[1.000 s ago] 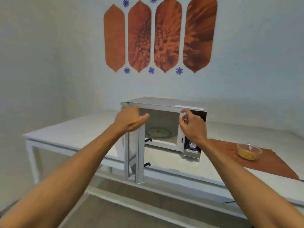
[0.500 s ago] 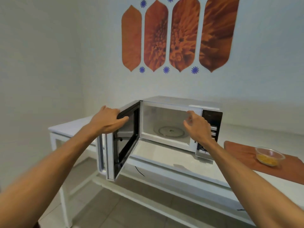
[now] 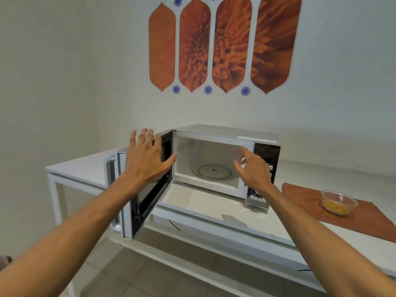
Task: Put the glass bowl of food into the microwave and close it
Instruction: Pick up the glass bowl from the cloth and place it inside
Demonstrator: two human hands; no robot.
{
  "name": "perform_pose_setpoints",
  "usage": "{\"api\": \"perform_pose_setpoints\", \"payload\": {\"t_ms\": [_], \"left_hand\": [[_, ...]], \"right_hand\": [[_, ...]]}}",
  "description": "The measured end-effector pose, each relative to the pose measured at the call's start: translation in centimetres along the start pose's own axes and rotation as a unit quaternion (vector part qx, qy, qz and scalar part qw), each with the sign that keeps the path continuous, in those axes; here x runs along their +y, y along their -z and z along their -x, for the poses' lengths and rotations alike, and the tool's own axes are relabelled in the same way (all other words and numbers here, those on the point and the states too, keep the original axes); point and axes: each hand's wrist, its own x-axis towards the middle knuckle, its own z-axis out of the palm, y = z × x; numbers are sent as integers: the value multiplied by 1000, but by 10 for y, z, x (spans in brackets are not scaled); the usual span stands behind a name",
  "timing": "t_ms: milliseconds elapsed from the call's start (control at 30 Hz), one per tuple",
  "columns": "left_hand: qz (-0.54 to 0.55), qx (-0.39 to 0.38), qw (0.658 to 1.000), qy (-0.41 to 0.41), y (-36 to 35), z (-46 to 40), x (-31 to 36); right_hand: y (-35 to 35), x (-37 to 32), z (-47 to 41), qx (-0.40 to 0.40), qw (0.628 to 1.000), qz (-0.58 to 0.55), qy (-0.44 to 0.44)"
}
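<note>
A white microwave (image 3: 214, 133) stands on the white table (image 3: 85, 168), its door (image 3: 147, 198) swung wide open to the left. Inside, a glass turntable (image 3: 211, 171) lies bare. My left hand (image 3: 147, 159) hovers flat with spread fingers over the door's inner face. My right hand (image 3: 251, 170) floats in front of the cavity's right edge and the control panel (image 3: 267, 155), fingers loosely curled and holding nothing. The glass bowl (image 3: 338, 202) with yellow food sits far right on a brown mat (image 3: 364, 221), away from both hands.
The wall behind carries orange flower-shaped panels (image 3: 222, 43). The table's front edge runs below the microwave, with tiled floor (image 3: 150, 273) beneath. The open door overhangs the table's front edge.
The door has swung further open. My left hand has let go of the door's top edge and spread its fingers. My right hand has come off the microwave's front frame.
</note>
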Motion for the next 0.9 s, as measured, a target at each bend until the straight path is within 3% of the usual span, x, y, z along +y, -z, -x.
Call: {"api": "perform_pose_setpoints", "payload": {"t_ms": [133,633,900], "left_hand": [[37,28,998,-53,-8,1,35],[161,27,980,-117,-36,-20,94],[243,12,955,-169,-64,-12,139]], "right_hand": [[-3,0,2,4,1000,-1,11],[17,9,16,17,997,76,-9],[50,43,57,14,990,129,-59]]}}
